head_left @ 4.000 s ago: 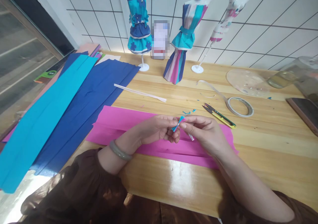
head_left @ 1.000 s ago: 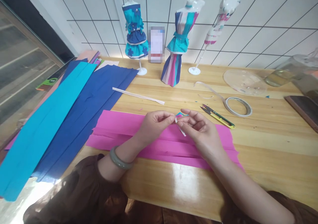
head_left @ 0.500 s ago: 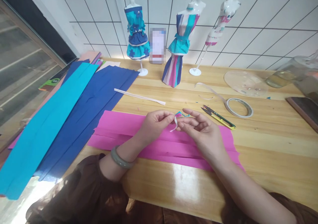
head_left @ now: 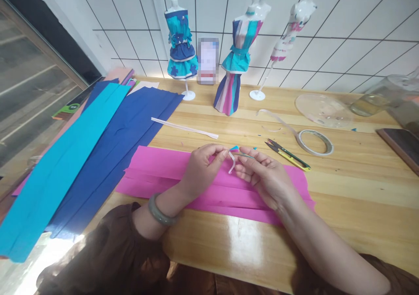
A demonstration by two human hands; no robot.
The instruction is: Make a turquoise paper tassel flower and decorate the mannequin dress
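My left hand (head_left: 206,166) is closed in a pinch on a narrow white strip (head_left: 232,162), whose loose end curls down between my hands. A small blue scrap (head_left: 234,148) sticks out at the same fingertips. Close beside it, my right hand (head_left: 262,173) pinches a thin blue-green strip (head_left: 246,156) between thumb and forefinger, the other fingers loosely curled. Whether the strips are joined I cannot tell. Under both hands a wide pink crepe paper sheet (head_left: 157,173) lies on the table, its folds running lengthwise.
Thread snips (head_left: 288,155) and a tape roll (head_left: 316,142) lie to the right. A pale strip (head_left: 185,128) lies beyond the pink sheet. Blue sheets (head_left: 131,125) cover the left side. Small dressed mannequins (head_left: 181,46) and a phone (head_left: 208,61) stand at the back.
My right hand has turned and drawn its fingers in, and the blue-green strip now shows in its pinch. My left hand stays nearly in place, still holding the white strip.
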